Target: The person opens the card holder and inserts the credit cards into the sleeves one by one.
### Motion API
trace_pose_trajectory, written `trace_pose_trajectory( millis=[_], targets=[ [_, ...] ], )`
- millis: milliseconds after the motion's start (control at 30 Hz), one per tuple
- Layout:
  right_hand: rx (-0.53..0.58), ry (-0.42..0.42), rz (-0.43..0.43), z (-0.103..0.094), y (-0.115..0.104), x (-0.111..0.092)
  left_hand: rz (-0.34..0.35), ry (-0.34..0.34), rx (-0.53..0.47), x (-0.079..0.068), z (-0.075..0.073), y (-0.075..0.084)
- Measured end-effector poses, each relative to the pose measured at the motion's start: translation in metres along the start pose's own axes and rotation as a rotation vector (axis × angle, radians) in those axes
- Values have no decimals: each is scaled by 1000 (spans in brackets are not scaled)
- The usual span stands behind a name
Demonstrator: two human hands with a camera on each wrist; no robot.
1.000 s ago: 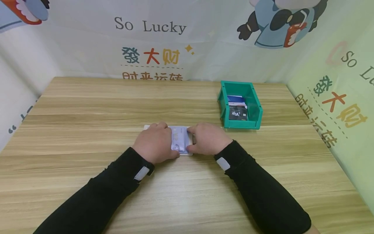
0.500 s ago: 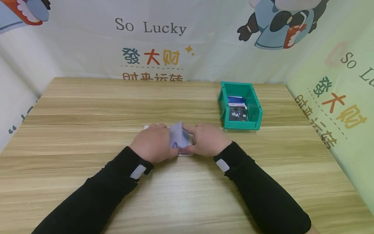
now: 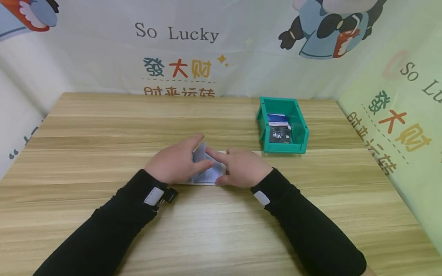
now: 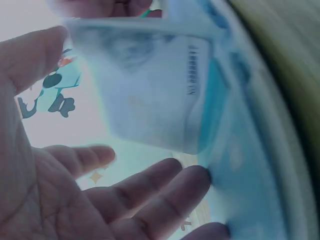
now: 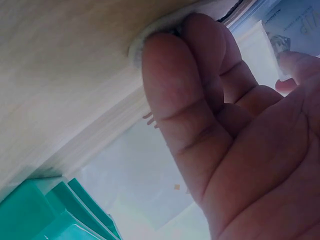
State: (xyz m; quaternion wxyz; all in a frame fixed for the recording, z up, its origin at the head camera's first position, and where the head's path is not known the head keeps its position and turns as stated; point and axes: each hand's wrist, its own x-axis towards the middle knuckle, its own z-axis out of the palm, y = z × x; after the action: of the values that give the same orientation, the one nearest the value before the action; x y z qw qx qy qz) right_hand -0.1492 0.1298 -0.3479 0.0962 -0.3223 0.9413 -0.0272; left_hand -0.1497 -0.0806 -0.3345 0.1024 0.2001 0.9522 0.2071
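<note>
An open card holder with clear sleeve pages (image 3: 208, 175) lies on the table in front of me. One page (image 3: 199, 152) stands raised between my hands. In the left wrist view that page carries a pale card (image 4: 150, 90) with a printed number. My left hand (image 3: 172, 163) stands beside the page, fingers spread and thumb reaching across in front of it. My right hand (image 3: 246, 168) holds the holder's right edge with curled fingers, thumb on its near corner. Its index finger stretches to the raised page. A card marked VIP (image 5: 302, 22) shows in the right wrist view.
A green open-fronted bin (image 3: 283, 148) stands at the back right of the wooden table (image 3: 221, 237), holding several cards (image 3: 279, 133), a black VIP one in front. Printed cloth (image 3: 241, 69) hangs behind the table and along both sides.
The page lay flat, then rose and swung left, and now stands upright. My left hand has lifted and spread its fingers; my right index finger has stretched left.
</note>
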Motion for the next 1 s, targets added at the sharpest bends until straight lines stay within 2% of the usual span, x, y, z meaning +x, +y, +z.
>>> trace_pose_trajectory(
  millis=[100,300,567,767,900,1000],
  targets=[
    [-10,15,-16,1,0,0,0,6,-9,1,0,1],
    [-43,-23,37,2,1,2,-91,-21,-51,1,-6,-4],
    [-55,-106,115,-3,3,3,-126,-14,74,0,-11,-11],
    [-43,-109,130,-5,5,2,-128,-6,93,-1,-10,-14],
    [70,-83,134,-13,12,-2,-104,8,149,-1,-8,-17],
    [195,4,153,-28,26,-11,-86,9,181,-1,-6,-17]
  ],
)
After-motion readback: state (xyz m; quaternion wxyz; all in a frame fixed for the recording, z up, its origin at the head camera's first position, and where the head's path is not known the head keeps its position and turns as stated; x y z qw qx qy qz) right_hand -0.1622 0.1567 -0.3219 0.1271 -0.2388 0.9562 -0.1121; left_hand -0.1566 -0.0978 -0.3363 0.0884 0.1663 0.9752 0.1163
